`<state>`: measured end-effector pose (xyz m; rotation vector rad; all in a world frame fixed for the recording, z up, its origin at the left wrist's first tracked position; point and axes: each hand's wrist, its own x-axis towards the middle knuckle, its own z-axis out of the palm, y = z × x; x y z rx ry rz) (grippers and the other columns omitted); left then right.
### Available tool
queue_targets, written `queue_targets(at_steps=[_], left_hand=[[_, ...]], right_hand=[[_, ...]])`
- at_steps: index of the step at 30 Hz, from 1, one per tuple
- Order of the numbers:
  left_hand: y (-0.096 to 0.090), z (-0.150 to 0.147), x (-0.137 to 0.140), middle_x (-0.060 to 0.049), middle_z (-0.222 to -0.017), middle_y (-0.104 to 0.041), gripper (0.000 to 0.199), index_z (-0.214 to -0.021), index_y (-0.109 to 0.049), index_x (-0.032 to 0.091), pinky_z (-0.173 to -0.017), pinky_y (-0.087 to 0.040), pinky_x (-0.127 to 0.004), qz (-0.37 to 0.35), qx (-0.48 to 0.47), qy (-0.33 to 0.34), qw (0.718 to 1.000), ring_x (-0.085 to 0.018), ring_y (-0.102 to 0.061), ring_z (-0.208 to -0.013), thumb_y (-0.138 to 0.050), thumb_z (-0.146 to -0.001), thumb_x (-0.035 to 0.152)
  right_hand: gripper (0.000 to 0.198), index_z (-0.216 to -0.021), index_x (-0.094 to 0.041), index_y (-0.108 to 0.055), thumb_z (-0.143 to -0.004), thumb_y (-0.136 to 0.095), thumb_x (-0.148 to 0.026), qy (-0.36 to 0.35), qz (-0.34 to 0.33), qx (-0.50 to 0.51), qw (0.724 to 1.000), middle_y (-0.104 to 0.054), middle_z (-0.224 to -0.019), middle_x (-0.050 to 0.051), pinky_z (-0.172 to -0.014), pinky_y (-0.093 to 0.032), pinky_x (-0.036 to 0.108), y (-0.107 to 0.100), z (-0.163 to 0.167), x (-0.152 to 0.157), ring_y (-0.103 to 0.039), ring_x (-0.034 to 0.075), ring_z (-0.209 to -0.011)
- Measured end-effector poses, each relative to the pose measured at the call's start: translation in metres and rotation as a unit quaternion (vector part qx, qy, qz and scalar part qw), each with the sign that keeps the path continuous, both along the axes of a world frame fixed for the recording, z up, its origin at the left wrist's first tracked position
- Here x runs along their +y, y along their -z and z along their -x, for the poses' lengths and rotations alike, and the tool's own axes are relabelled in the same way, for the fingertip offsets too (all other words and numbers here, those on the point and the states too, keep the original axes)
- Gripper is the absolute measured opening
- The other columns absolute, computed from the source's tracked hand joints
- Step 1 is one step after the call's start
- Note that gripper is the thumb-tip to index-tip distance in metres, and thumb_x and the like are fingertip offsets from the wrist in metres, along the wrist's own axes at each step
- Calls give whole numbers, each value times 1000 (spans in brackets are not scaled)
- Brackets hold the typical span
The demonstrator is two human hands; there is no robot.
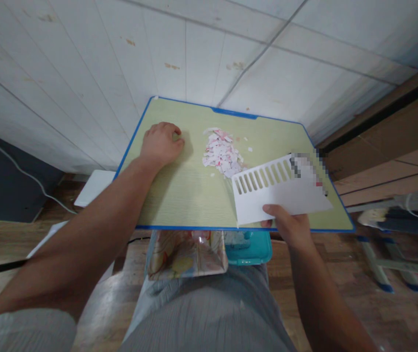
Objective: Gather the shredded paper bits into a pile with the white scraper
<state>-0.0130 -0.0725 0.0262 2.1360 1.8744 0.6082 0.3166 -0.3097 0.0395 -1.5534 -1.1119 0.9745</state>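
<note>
My left hand (pixel 163 143) rests on the left part of the small table (pixel 179 195), fingers loosely curled, with a gap between thumb and forefinger and nothing visible in it. Near the table's front right, my right hand (pixel 290 222) pinches the lower edge of a flat white slotted sheet (pixel 256 205), thumb on top. A row of long slots runs along the sheet's far side, and its right end is blurred out. Between the hands lies a heap of torn paper scraps (pixel 221 152), white with some pink. The sheet's left corner is close to the heap's near end.
The blue-rimmed table stands near a white panelled wall (pixel 165 58). Below its front edge are a patterned open container (pixel 190 266) and a turquoise basket (pixel 260 252). Cardboard boxes (pixel 388 142) stand to the right. A few loose scraps lie around the heap.
</note>
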Motion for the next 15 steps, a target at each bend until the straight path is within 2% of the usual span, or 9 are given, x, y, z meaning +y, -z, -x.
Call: queue_targets(at_steps=[4, 10, 15], left_hand=[[-2, -2, -2, -10, -165, -75, 36, -141, -80, 22, -140, -43, -52, -2, 7, -1, 1000, -33, -61, -157, -64, -111, 32], [-9, -6, -7, -18, -167, -73, 45, -150, -79, 14, -141, -44, -51, 4, 38, -2, 999, -35, -62, -159, -63, -111, 30], [-1, -2, -2, -10, -164, -75, 41, -145, -78, 18, -139, -42, -47, -6, 11, 3, 1000, -30, -61, -154, -61, -111, 33]], right_hand=[[25, -66, -28, -70, -83, -86, -36, 3, 11, 35, 999, -65, -55, -2, -48, -51, 35, -1, 1, 0, -59, 20, -48], [31, -61, -27, -70, -84, -88, -37, -12, -4, 31, 999, -67, -56, 1, -50, -54, 36, 1, 2, 2, -63, 21, -50], [21, -67, -27, -72, -79, -87, -34, 14, 8, 52, 999, -64, -53, -2, -47, -50, 35, 1, 2, 0, -58, 20, -46]])
